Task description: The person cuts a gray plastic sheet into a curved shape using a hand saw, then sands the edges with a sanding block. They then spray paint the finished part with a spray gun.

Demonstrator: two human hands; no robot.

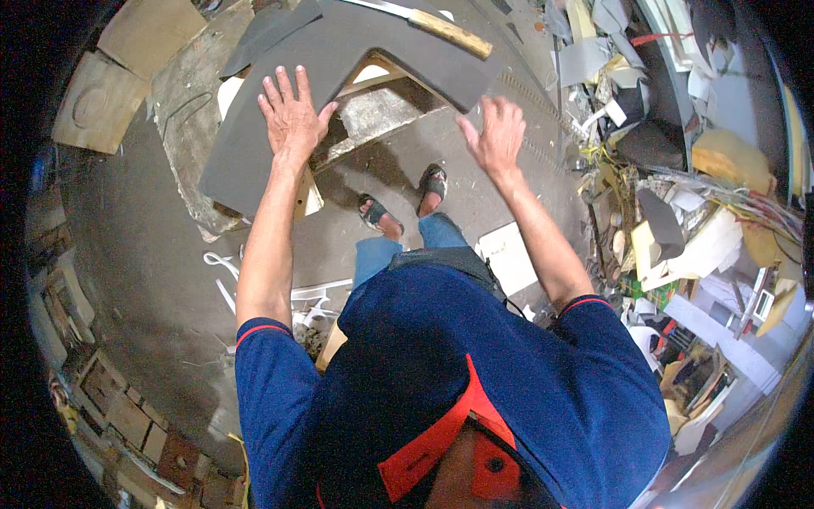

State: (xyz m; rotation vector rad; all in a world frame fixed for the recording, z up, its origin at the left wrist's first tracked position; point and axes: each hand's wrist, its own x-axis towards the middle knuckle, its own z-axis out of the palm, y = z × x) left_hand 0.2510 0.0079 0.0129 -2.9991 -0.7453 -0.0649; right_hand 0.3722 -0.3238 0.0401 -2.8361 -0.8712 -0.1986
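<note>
A dark grey, smooth-faced panel [246, 153] with a large angular cutout lies in front of me on a worn, stained support [182, 148]. My left hand [294, 119] rests flat on the panel's left arm, fingers spread. By the end of its right arm is my right hand [498, 136], fingers bent a little and thumb held apart. Nothing shows in it, and I cannot tell whether it touches the panel. A knife with a wooden handle [451, 32] lies across the panel's far side, its blade pointing left. Pale wood lines the cutout's inner edge.
Scraps of foam, sheet and wire form a heap [661, 187] along the right. Brown boards [106, 102] lie at the far left. White strips [314, 297] and a white flat piece [509, 256] are on the floor near my feet. More wooden pieces [127, 411] line the lower left.
</note>
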